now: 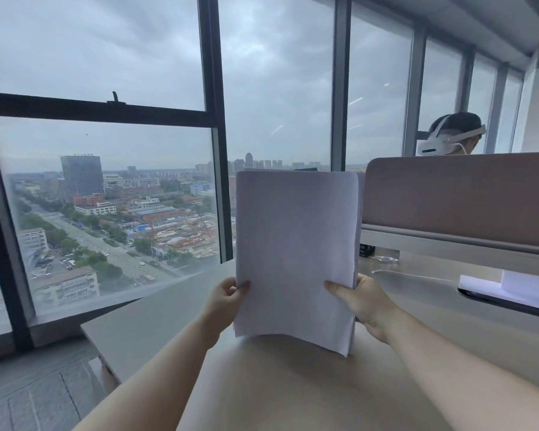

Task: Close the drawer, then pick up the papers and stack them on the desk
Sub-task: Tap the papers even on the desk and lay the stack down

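Papers (296, 244) held upright as one stack above the worktop (262, 384), lower edge touching or just clear of the surface; cannot tell which. Left hand (226, 301) pinches the stack's lower left edge, thumb in front. Right hand (363, 301) pinches the lower right edge likewise.

Desk (277, 396), pale wood-tone top, bearing: stack of papers (296, 253) stood upright on its lower edge; white cable (414, 275) further back; dark flat device (511, 301) at right with white sheets (511, 290) lying on it.
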Tool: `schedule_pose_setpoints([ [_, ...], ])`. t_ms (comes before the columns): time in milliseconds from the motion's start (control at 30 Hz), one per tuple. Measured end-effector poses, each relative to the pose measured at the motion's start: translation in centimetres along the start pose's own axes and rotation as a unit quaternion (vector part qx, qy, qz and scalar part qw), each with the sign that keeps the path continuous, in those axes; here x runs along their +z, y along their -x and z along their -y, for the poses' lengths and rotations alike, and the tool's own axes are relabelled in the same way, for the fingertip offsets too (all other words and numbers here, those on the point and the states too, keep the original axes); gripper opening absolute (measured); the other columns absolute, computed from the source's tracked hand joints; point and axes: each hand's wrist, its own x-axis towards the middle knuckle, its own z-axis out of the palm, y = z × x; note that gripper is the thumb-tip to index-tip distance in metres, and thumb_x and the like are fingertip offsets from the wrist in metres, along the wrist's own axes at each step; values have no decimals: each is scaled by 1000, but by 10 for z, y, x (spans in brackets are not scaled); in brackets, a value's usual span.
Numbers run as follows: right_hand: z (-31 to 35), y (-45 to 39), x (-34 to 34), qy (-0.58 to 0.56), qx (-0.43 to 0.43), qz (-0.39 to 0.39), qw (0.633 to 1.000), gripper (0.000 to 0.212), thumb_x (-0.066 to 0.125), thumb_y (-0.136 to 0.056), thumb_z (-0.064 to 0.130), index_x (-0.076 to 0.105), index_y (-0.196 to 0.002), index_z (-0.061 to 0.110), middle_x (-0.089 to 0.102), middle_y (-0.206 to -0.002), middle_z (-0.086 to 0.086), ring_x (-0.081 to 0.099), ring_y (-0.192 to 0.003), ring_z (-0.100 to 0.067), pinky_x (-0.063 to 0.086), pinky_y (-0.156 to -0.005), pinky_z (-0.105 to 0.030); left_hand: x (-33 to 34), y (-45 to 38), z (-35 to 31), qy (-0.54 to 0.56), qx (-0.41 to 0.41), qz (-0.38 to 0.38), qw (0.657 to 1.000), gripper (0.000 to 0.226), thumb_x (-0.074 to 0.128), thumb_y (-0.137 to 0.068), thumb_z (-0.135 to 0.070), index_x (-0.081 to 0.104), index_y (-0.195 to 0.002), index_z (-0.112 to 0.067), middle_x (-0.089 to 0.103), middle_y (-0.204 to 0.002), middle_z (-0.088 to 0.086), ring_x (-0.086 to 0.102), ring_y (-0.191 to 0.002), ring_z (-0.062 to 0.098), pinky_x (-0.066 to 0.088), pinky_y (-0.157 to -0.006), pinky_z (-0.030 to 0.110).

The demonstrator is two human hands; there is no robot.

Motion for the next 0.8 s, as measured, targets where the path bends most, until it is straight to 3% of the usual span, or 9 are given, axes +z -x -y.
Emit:
schedule_pose_setpoints([
  [100, -7, -6, 0, 1, 3, -2, 1000, 10, 64, -89, 11, 65, -96, 17, 71, -91, -1, 68, -81, -19, 54, -68, -29, 5, -1, 1, -20, 18, -34, 999, 19, 49, -94, -18, 59, -78, -15, 62, -75, 2, 54, -64, 14, 42, -58, 25],
  [200, -17, -13, 7, 27, -2, -26, 999, 13, 58, -93, 13, 62, -104, 14, 70, -99, -8, 67, -94, -29, 54, -87, -40, 10, -7, 0, -98, 52, -82, 990, 24, 46, -95, -20, 52, -74, -11, 49, -63, 1, 42, -56, 13, 31, -52, 27],
  [333, -38, -22, 11, 53, 29, -60, 996, 16, 51, -95, 18, 58, -107, 12, 68, -109, -15, 64, -105, -36, 50, -98, -48, 14, -20, 7, -220, 51, -91, 970, 31, 44, -95, -22, 44, -66, -11, 42, -58, 2, 42, -66, 26, 26, -52, 33],
  [467, -59, -26, 9, 60, 86, -88, 991, 22, 48, -96, 20, 49, -114, 7, 58, -118, -15, 57, -114, -37, 44, -104, -51, 18, -35, 24, -281, -13, -70, 957, 39, 48, -92, -22, 38, -55, -14, 43, -57, 3, 45, -71, 26, 28, -61, 31],
  [600, -63, -31, 5, 69, 106, -100, 987, 34, 49, -96, 20, 47, -125, 3, 57, -122, -18, 56, -115, -38, 44, -103, -52, 25, -42, 35, -243, -70, -47, 966, 25, 54, -88, -25, 51, -66, -13, 55, -72, 7, 53, -78, 26, 38, -70, 32],
  [700, -57, -32, 4, 34, 82, -103, 991, 27, 48, -97, 16, 49, -123, 7, 59, -117, -15, 59, -106, -32, 48, -99, -47, 29, -43, 39, -157, -34, -56, 986, 13, 55, -87, -20, 56, -74, -16, 58, -77, 5, 54, -77, 25, 43, -70, 33],
  [800, -48, -33, 1, -17, 38, -95, 995, 19, 50, -96, 15, 51, -114, 12, 64, -114, -14, 62, -97, -29, 52, -92, -44, 31, -44, 33, -39, 0, -82, 996, 14, 54, -89, -15, 56, -77, -21, 57, -75, 2, 50, -68, 17, 40, -60, 28],
])
